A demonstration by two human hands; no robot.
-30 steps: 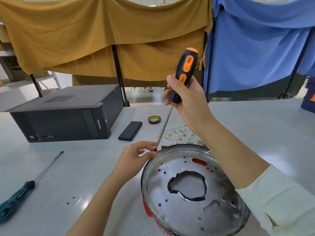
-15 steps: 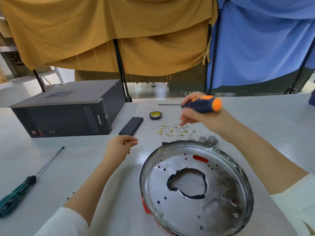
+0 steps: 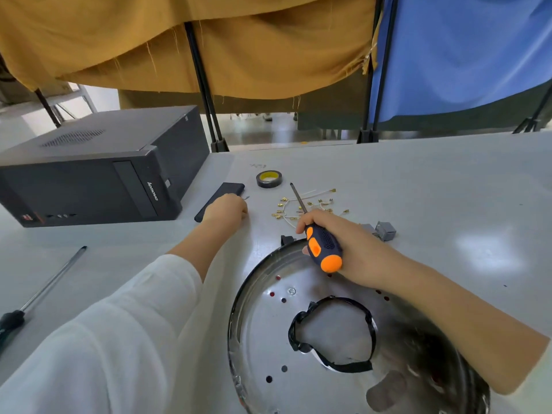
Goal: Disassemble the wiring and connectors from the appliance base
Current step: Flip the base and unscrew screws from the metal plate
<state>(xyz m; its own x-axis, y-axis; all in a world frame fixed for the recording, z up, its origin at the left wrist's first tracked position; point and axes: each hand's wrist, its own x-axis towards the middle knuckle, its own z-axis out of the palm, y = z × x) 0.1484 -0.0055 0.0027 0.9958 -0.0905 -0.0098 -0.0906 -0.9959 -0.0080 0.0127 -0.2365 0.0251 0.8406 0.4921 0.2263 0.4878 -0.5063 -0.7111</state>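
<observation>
One appliance base, two screwdrivers, one tape roll, one computer case and a scatter of loose wires with brass connectors sit on the desk. The right hand grips the orange-and-black screwdriver over the base's far rim, its shaft lying across the connectors. The left hand, knuckles curled, rests beside a flat black slab, grip unclear; the green screwdriver lies far left

Silver appliance base with red-showing holes and a black-edged central opening; navy screwdriver with orange inserts and cap; white wires with brass-yellow terminals; black tape roll (yellow core); black computer case; mustard cloth beside blue cloth; pale grey table.
</observation>
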